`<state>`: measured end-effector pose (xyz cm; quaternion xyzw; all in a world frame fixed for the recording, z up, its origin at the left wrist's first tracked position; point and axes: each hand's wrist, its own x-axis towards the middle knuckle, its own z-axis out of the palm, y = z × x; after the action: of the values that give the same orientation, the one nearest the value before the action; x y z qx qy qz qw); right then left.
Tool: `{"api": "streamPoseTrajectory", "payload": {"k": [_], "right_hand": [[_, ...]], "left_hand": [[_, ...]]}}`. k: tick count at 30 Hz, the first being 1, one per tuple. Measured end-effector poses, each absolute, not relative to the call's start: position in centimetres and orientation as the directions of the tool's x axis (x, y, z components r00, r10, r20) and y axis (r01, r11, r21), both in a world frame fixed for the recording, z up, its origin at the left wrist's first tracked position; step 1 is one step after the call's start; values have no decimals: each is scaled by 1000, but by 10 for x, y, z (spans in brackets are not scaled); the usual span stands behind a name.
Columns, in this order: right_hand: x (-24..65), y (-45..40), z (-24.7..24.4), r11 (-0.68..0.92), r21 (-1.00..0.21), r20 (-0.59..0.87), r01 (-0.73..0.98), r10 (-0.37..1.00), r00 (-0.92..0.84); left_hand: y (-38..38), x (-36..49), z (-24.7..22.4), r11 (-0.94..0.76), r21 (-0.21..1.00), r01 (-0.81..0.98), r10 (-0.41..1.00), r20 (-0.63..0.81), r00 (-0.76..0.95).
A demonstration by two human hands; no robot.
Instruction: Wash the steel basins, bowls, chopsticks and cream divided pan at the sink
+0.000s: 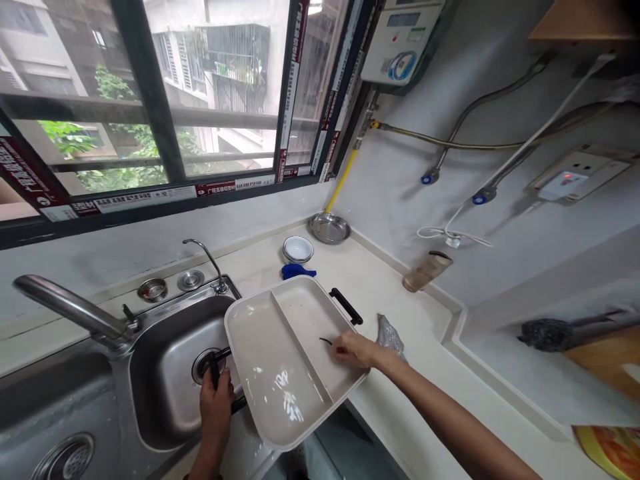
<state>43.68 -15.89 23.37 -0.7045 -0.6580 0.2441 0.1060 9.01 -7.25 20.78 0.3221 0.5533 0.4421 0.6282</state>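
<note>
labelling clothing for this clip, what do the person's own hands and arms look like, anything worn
The left hand and right hand are ungloved, with no ring or watch visible. The right forearm shows no sleeve; the left forearm leaves the frame sooner, so its sleeve is hard to judge.

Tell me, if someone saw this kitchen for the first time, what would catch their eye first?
Probably the big pale pan in the middle, split by a divider into two unequal compartments. The left hand grips its black handle over the steel sink, while the right hand is in the narrower compartment, a thin dark strip at its fingers. Next, perhaps, the bright yellow pipe in the back corner.
</note>
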Motion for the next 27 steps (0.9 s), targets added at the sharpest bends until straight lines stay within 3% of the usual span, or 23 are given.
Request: {"api": "streamPoseTrajectory", "payload": {"k": [3, 7, 9, 12, 15, 18, 27], "right_hand": [[419, -138, 225, -56, -417, -277, 907, 958, -68], [414, -104, 230, 72, -548, -130, 833, 977, -170], [427, -95, 238, 51, -558, 5, 828, 998, -58], [460, -98, 243, -222, -463, 194, 858, 919, 342], [486, -106, 237, -484, -463, 26, 743, 830, 557], [492, -107, 230, -515, -497, -123, 699, 839, 531], [474, -98, 231, -431, -560, -52, 708, 870, 489]], "left_hand": [[-73, 91, 208, 404, 887, -226, 909, -417, -10], [-73, 91, 209, 410, 878, -246, 905, -426, -12], [-73, 90, 209, 420, 872, -252, 901, -434, -2], [-74, 90, 207, 423, 864, -272, 898, -440, -2], [-74, 90, 205, 418, 851, -319, 898, -440, 3], [-72, 89, 204, 436, 818, -374, 884, -468, 7], [-76, 74, 211, 495, 721, -485, 815, -579, -30]]}}
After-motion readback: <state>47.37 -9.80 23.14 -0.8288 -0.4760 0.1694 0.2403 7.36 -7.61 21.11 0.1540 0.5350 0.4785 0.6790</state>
